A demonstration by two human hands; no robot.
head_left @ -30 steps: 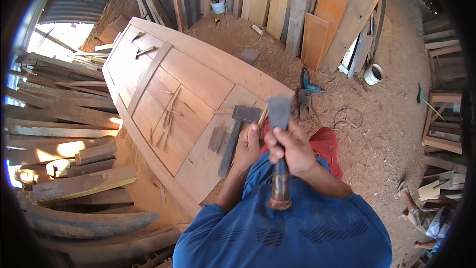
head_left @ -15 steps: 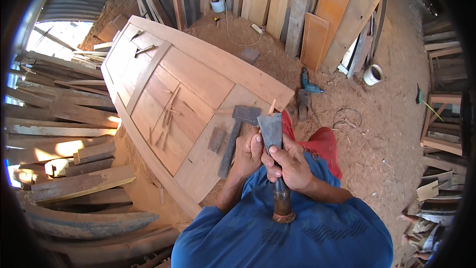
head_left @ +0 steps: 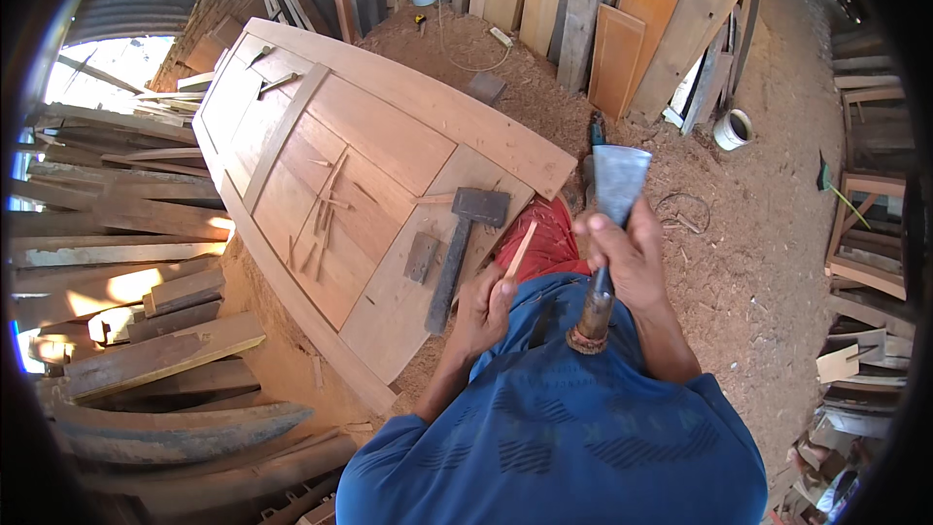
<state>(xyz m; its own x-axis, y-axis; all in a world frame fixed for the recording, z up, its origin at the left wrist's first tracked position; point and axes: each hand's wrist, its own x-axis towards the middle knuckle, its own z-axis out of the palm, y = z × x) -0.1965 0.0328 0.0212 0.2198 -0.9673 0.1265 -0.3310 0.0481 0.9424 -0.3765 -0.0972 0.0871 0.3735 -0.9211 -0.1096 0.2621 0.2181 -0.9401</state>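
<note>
My right hand (head_left: 630, 251) is closed round the neck of a wide chisel (head_left: 620, 180). Its flared grey blade points away from me, and its worn handle hangs toward my shirt. Pinched in my left hand (head_left: 483, 306) is a thin wooden stick (head_left: 522, 248), tilted upward. The stick and the chisel are apart. Just left of that hand, a dark hammer (head_left: 465, 224) lies on the near end of a wooden door panel (head_left: 408, 316). Beside the hammer rests a small dark block (head_left: 421, 258). Several thin sticks (head_left: 330, 199) are strewn over the panel's middle.
Stacked timber (head_left: 146, 253) fills the left side. Boards (head_left: 583, 19) lean along the back. A white bucket (head_left: 732, 129) stands on the dusty floor to the right, near a loop of cable (head_left: 685, 214). Two dark tools (head_left: 279, 84) lie at the panel's far end.
My right hand has carried the chisel up and to the right, away from the stick. The left hand has dropped slightly nearer to me, still holding the stick.
</note>
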